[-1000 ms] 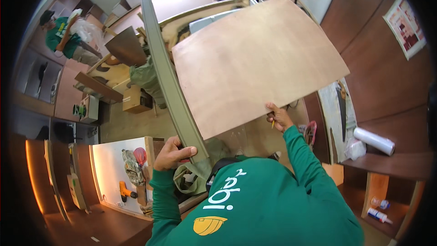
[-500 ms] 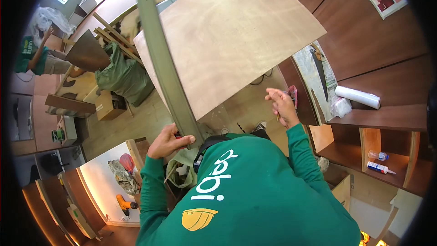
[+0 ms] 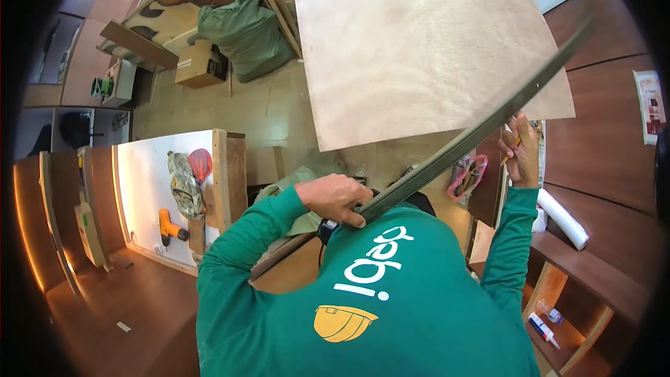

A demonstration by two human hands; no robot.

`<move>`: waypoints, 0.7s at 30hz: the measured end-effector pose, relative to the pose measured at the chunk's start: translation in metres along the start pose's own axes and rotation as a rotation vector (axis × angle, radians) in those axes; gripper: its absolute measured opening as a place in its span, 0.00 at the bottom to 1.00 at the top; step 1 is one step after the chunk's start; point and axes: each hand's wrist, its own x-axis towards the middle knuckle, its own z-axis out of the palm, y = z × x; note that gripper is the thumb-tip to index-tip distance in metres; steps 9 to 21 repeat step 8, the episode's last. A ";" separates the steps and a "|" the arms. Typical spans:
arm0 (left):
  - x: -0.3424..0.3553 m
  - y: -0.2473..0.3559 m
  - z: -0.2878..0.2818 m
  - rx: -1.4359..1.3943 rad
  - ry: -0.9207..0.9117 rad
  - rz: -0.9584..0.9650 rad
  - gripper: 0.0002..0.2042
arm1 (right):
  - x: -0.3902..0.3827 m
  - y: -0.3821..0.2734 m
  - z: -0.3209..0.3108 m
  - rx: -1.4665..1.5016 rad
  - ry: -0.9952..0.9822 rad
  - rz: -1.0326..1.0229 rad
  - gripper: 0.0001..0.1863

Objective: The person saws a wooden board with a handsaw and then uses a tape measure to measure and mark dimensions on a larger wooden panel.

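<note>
A long, narrow grey-green strip (image 3: 464, 141) with a lengthwise groove, perhaps a metal straightedge, slants from close to my body up to the right. My left hand (image 3: 335, 197) is closed round its near end. Farther along, my right hand (image 3: 520, 152) is just beneath the strip, fingertips at its edge. A thin yellowish pencil (image 3: 517, 142) is pinched between the bent fingers of that hand. Beyond them lies a large pale plywood sheet (image 3: 419, 49), its right part crossed by the strip. Whether the strip touches the sheet is unclear.
On the left, an orange drill (image 3: 169, 227) and a camouflage cap (image 3: 184, 185) lie on a white panel (image 3: 143, 188). A green sack (image 3: 244, 31) and a cardboard box (image 3: 201, 64) stand behind. A plastic roll (image 3: 562, 218) and sealant tube (image 3: 544, 330) are at right.
The strip has swung from pointing up and left to slanting up and right across the sheet. My right hand has come up to it. The view has turned left.
</note>
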 end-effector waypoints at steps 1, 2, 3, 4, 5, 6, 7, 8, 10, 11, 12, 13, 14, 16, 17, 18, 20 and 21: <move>0.002 0.003 -0.002 -0.009 -0.010 -0.018 0.18 | 0.002 0.003 -0.004 -0.004 0.053 -0.003 0.17; 0.003 0.012 -0.009 -0.008 -0.020 -0.038 0.19 | 0.005 0.004 -0.004 -0.003 0.105 -0.013 0.13; 0.004 0.016 -0.013 -0.006 -0.033 -0.057 0.19 | 0.007 0.005 -0.010 0.000 0.159 -0.024 0.11; 0.003 0.015 -0.018 0.019 -0.012 -0.092 0.21 | 0.012 0.012 -0.027 0.023 0.099 -0.052 0.08; -0.003 0.016 -0.025 0.061 0.039 -0.181 0.22 | 0.014 0.007 -0.008 0.031 0.147 -0.030 0.07; -0.001 0.014 -0.042 0.129 0.056 -0.211 0.24 | 0.016 0.008 -0.023 0.007 0.139 -0.056 0.07; -0.007 0.014 -0.055 0.108 0.132 -0.280 0.26 | 0.018 0.005 -0.007 0.029 0.180 -0.017 0.09; -0.012 0.010 -0.066 0.166 0.188 -0.418 0.24 | 0.029 0.013 -0.019 0.023 0.108 -0.002 0.12; -0.012 0.010 -0.066 0.166 0.188 -0.418 0.24 | 0.029 0.013 -0.019 0.023 0.108 -0.002 0.12; -0.012 0.010 -0.066 0.166 0.188 -0.418 0.24 | 0.029 0.013 -0.019 0.023 0.108 -0.002 0.12; -0.012 0.010 -0.066 0.166 0.188 -0.418 0.24 | 0.029 0.013 -0.019 0.023 0.108 -0.002 0.12; -0.012 0.010 -0.066 0.166 0.188 -0.418 0.24 | 0.029 0.013 -0.019 0.023 0.108 -0.002 0.12; -0.012 0.010 -0.066 0.166 0.188 -0.418 0.24 | 0.029 0.013 -0.019 0.023 0.108 -0.002 0.12; -0.012 0.010 -0.066 0.166 0.188 -0.418 0.24 | 0.029 0.013 -0.019 0.023 0.108 -0.002 0.12; -0.012 0.010 -0.066 0.166 0.188 -0.418 0.24 | 0.029 0.013 -0.019 0.023 0.108 -0.002 0.12; -0.012 0.010 -0.066 0.166 0.188 -0.418 0.24 | 0.029 0.013 -0.019 0.023 0.108 -0.002 0.12; -0.012 0.010 -0.066 0.166 0.188 -0.418 0.24 | 0.029 0.013 -0.019 0.023 0.108 -0.002 0.12; -0.012 0.010 -0.066 0.166 0.188 -0.418 0.24 | 0.029 0.013 -0.019 0.023 0.108 -0.002 0.12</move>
